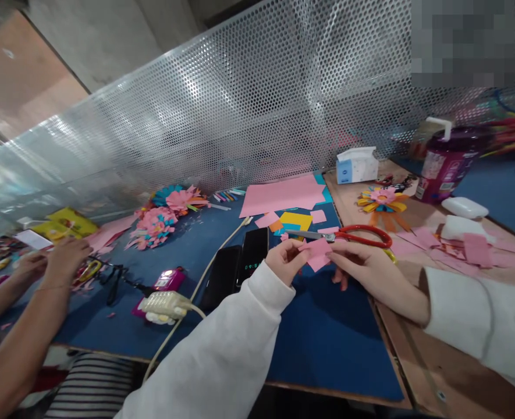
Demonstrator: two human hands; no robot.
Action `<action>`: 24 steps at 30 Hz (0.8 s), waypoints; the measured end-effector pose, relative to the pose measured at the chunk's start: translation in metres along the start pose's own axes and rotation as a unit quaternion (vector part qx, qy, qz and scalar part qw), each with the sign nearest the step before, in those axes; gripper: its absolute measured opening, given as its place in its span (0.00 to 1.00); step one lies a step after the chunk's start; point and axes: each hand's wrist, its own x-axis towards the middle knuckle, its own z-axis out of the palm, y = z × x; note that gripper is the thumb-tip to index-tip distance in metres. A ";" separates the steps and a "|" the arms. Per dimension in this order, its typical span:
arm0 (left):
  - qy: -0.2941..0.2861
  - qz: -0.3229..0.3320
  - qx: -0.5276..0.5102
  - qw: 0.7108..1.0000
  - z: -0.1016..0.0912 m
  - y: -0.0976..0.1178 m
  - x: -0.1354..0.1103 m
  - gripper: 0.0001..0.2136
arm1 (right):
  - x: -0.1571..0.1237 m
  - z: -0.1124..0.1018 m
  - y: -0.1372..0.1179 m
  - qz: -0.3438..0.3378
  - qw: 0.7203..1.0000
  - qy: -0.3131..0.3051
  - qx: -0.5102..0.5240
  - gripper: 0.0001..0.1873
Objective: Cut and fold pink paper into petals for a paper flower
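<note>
A small square of pink paper point(317, 255) is held up between my two hands above the blue tabletop. My left hand point(287, 260) pinches its left edge, and my right hand point(362, 266) grips its right edge. Just behind the hands lie scissors with red handles point(366, 234), blades pointing left. Beyond them are cut pieces of yellow paper point(295, 221) and pink paper, with a large pink sheet point(281, 195) farther back. More pink scraps point(479, 250) lie right of my right hand.
Two dark phones point(252, 253) and a power strip point(165, 305) with a cable lie to the left. Paper flowers point(155, 227) sit farther left, near a co-worker's hands point(67, 256). A tissue pack point(357, 165), a yellow paper flower point(383, 201) and a purple bottle point(444, 163) stand right. A perforated metal screen point(240, 105) borders the back.
</note>
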 end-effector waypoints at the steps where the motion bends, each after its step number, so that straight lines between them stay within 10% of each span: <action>1: -0.001 -0.009 -0.011 1.000 0.000 0.000 0.000 0.11 | 0.000 0.000 0.000 -0.011 1.000 0.000 -0.008 0.15; 14: 0.001 -0.083 -0.163 0.983 0.003 0.003 0.001 0.16 | -0.003 -0.004 0.008 -0.211 0.945 0.042 -0.245 0.15; 24: -0.007 0.073 -0.027 0.997 0.003 -0.007 -0.004 0.17 | -0.003 0.000 0.002 -0.090 0.988 0.018 -0.124 0.14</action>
